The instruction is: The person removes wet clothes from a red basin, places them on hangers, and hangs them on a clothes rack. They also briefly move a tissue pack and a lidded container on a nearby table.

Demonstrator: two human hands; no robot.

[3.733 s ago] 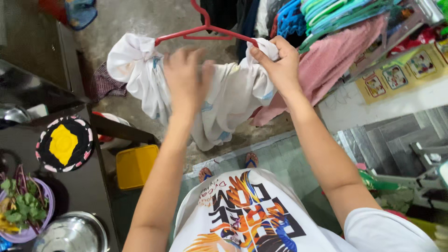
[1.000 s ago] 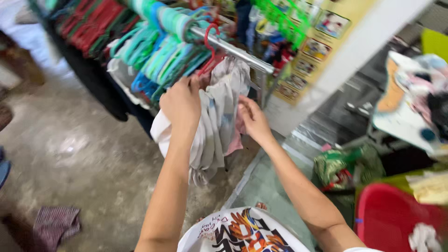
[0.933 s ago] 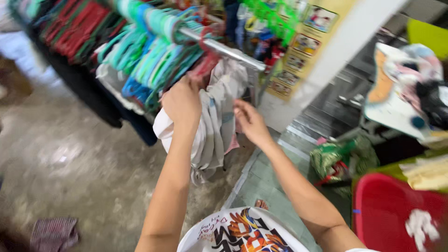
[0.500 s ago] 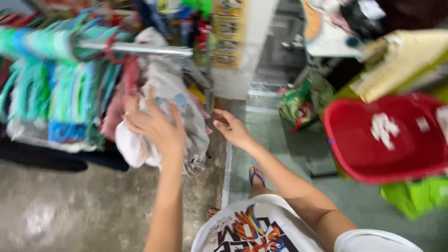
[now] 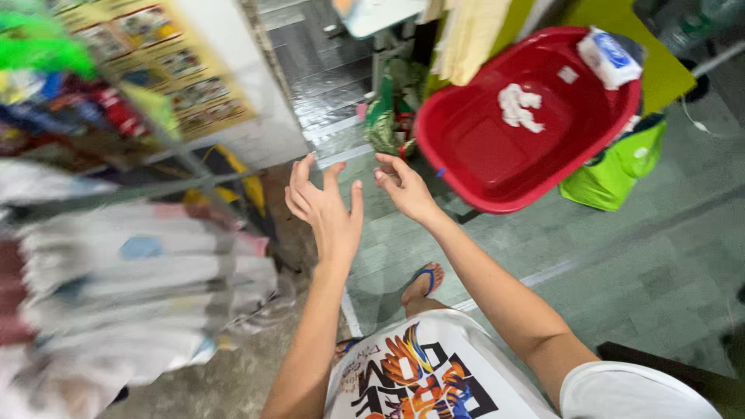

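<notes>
Both hands have let go of the white garment (image 5: 132,279), which now hangs blurred at the left of the frame, probably on the rail. The left hand (image 5: 326,208) and right hand (image 5: 405,188) are empty at centre, fingers spread, now turned toward one red basin (image 5: 497,155) at upper right. It holds one crumpled white cloth (image 5: 518,106).
</notes>
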